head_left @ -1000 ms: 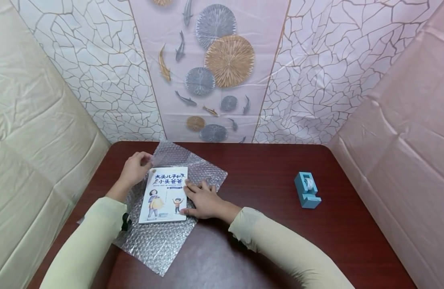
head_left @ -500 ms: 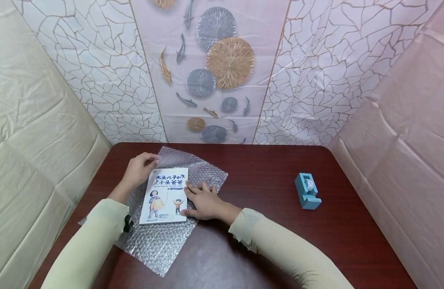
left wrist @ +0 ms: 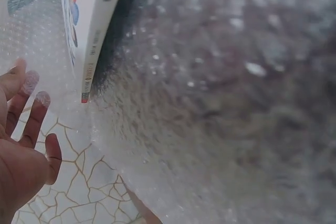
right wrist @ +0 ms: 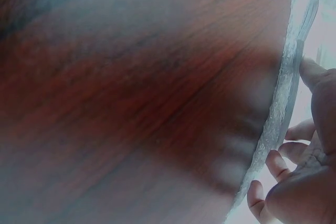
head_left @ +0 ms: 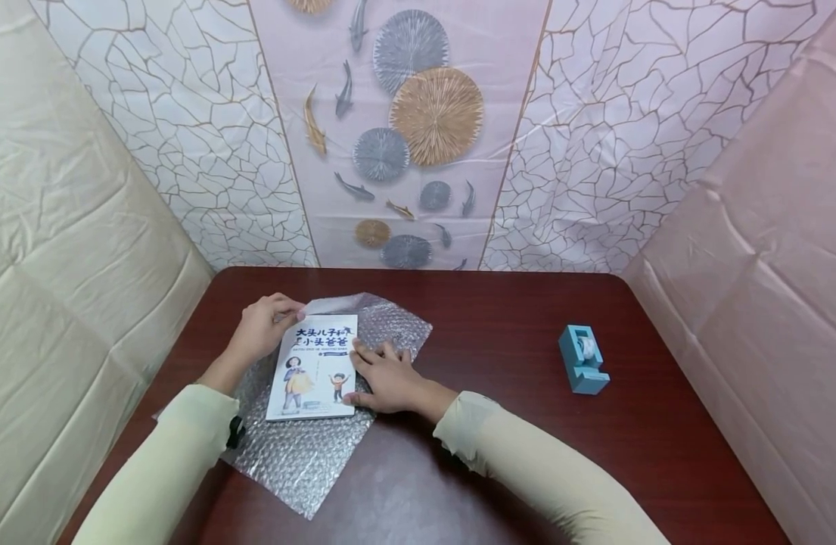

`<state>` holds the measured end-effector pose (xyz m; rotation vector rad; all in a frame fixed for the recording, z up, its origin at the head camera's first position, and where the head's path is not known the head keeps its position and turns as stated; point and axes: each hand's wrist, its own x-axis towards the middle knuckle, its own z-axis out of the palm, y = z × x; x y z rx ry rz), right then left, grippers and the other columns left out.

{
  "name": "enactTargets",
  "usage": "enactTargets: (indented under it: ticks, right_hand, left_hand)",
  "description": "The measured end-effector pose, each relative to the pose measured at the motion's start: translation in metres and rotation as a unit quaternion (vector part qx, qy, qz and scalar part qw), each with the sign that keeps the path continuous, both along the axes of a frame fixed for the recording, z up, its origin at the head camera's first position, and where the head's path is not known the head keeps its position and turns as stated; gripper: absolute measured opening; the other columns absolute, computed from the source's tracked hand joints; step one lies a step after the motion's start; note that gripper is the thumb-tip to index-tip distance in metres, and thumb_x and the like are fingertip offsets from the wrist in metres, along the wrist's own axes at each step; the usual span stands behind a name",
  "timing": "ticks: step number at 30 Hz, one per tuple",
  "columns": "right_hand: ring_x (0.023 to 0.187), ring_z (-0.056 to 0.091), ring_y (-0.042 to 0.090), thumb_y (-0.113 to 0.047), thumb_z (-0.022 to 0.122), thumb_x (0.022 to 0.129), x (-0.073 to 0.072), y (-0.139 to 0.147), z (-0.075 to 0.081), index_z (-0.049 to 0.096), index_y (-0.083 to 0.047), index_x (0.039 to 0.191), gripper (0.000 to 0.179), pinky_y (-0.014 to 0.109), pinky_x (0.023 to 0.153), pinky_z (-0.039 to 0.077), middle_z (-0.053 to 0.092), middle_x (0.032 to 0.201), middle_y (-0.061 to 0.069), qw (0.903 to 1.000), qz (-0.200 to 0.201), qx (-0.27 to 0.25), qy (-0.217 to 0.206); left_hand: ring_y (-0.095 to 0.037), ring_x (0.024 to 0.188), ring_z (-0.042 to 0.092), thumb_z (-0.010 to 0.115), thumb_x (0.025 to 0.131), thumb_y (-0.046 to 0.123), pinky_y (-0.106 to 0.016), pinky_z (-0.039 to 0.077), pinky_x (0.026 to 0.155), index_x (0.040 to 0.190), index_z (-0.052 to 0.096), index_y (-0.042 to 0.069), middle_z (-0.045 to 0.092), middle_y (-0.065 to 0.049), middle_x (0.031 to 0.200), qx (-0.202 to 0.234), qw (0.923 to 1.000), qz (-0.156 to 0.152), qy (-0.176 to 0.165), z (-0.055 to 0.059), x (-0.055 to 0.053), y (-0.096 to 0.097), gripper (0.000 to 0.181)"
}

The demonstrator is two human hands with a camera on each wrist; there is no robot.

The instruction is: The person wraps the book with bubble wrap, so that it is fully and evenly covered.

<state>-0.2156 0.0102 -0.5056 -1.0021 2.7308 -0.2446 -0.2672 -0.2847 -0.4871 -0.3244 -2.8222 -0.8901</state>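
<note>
A white picture book [head_left: 315,371] with blue Chinese lettering and two cartoon figures lies face up on a sheet of clear bubble wrap [head_left: 309,462]. At the book's upper left corner, my left hand [head_left: 257,331] pinches the sheet's raised far edge between thumb and fingers. The left wrist view shows the film over those fingertips [left wrist: 42,98], beside the book's spine [left wrist: 97,40]. My right hand [head_left: 390,382] rests with spread fingers on the book's right edge. In the right wrist view, the same hand [right wrist: 304,182] touches the book above the wrap's edge [right wrist: 273,114].
A blue tape dispenser [head_left: 583,362] with a roll in it stands on the right of the dark red wooden table [head_left: 486,333]. Draped cloth closes off the left and right sides. A patterned sheet [head_left: 418,136] hangs behind the table.
My left hand has shifted a little to the right, drawing the wrap's far corner down and over toward the book's top edge. The right hand stays in place on the book.
</note>
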Motion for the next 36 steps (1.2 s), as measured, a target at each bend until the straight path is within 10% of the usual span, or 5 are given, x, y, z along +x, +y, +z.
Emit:
enactTargets:
  ticks: [24,36]
  right_hand:
    - [0.155,0.037,0.036,-0.078,0.049,0.105,-0.008,0.001,-0.018,0.030,-0.021,0.176,0.093,0.067,0.103,0.042,0.014,0.188,-0.002,0.9999,0.001,-0.011,0.003]
    - [0.155,0.037,0.036,-0.064,0.056,0.110,0.003,-0.002,0.003,0.029,-0.012,0.176,0.088,0.068,0.110,0.041,0.017,0.187,0.006,0.9999,0.001,-0.009,-0.009]
  left_hand:
    - [-0.044,0.133,0.059,0.076,0.103,0.008,-0.076,0.035,0.109,0.115,0.088,0.019,0.074,-0.013,0.131,-0.075,0.9948,-0.061,-0.033,-0.010,0.012,-0.004,0.019]
    - [-0.040,0.126,0.066,0.078,0.100,0.004,-0.075,0.038,0.109,0.105,0.088,0.022,0.076,-0.010,0.128,-0.085,0.9946,-0.048,-0.036,-0.010,0.014,-0.005,0.021]
